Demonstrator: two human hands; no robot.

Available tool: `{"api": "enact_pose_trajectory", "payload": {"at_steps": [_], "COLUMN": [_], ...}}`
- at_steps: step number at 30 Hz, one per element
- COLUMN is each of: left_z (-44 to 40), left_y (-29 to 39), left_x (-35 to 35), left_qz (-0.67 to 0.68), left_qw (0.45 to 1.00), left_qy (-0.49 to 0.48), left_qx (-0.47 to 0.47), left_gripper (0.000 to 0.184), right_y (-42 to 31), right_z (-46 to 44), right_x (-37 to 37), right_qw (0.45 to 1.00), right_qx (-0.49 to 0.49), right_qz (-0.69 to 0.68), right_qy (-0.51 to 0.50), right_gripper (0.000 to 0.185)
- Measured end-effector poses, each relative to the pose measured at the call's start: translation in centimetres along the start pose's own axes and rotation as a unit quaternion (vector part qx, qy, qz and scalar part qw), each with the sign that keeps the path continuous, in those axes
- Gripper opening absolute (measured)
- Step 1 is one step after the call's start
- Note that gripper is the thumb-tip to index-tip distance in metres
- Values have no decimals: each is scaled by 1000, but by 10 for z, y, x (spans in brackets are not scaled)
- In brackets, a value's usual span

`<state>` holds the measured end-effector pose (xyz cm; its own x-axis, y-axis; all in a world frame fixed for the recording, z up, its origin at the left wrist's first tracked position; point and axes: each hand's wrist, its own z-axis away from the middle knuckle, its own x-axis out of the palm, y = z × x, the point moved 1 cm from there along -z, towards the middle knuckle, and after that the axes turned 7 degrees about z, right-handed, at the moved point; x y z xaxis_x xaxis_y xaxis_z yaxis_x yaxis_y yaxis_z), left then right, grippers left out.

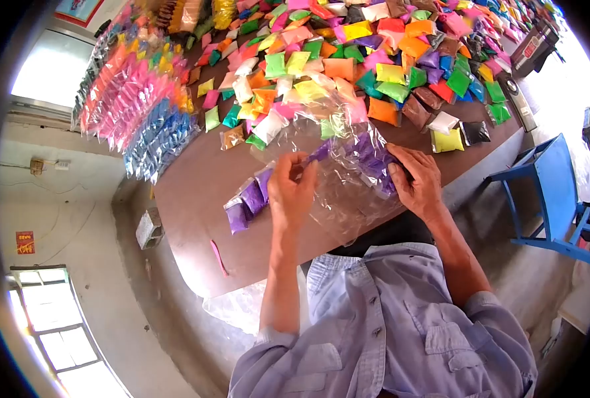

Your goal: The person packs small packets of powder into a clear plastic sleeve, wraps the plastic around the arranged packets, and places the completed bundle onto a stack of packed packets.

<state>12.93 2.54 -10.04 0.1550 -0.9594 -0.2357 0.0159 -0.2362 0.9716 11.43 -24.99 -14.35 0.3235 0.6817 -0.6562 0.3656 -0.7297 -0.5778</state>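
My right hand (417,179) grips the edge of a large clear plastic bag (341,212). Inside the bag lie several small purple packets (372,156), blurred by the film's glare. My left hand (290,189) is closed in a pinch at the bag's left side, and a purple packet (319,154) shows at its fingertips. Just left of that wrist, a short row of purple packets (251,196) lies on the brown table (195,192), partly hidden behind the hand.
A big pile of colourful small packets (391,73) covers the table's far part. Bundles of filled clear bags (132,99) stand at the far left. A pink strip (219,257) lies near the front edge. To the right is a blue chair (550,179).
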Motion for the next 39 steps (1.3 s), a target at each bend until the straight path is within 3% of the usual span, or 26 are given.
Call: {"api": "enact_pose_trajectory", "payload": {"at_steps": [4, 8, 13, 15, 17, 18, 23, 29, 31, 33, 35, 37, 39], "left_z": [-9, -9, -22, -29, -30, -29, -29, -39, -32, -25, -24, -28, -18], "left_y": [-10, -10, -12, -25, -16, -19, -22, -47, -33, -18, -20, -19, -17], "left_x": [27, 29, 46, 52, 55, 53, 53, 54, 56, 51, 48, 48, 45], "left_qz": [-19, -65, 45, 58, -106, -163, -151, -175, -173, -170, -144, -179, -184], "left_qw": [997, 994, 993, 994, 972, 961, 958, 933, 939, 973, 980, 937, 944], "left_qy": [44, 29, -16, -31, -9, 11, 25, -45, -25, -46, -50, -60, -56], "left_qx": [62, 84, 111, 90, 211, 221, 240, 312, 295, 148, 128, 294, 269], "left_gripper": [18, 18, 19, 27, 40, 43, 38, 39, 35, 36, 36, 34, 36], "right_y": [-2, -1, -2, -3, -3, -3, -3, -3, -4, -2, -1, -1, -1], "right_z": [-2, -2, -3, -3, -4, -4, -4, -4, -2, -3, -1, 1, 2], "right_x": [0, 0, 0, -2, -2, -2, -1, -1, 0, 1, 1, -2, -6], "right_qw": [1000, 1000, 1000, 1000, 1000, 1000, 1000, 1000, 1000, 1000, 1000, 999, 999], "right_qx": [-2, -3, -4, -11, -11, -11, -12, -8, -7, -17, -25, -35, -37], "right_qz": [-2, 0, 8, 10, 10, 8, 14, 21, 16, 10, 4, 5, 3], "right_qy": [1, 2, -3, -1, -3, -5, -4, -4, -6, 6, 9, -11, -25], "right_gripper": [36, 35, 35, 36, 36, 37, 37, 37, 37, 36, 36, 36, 36]}}
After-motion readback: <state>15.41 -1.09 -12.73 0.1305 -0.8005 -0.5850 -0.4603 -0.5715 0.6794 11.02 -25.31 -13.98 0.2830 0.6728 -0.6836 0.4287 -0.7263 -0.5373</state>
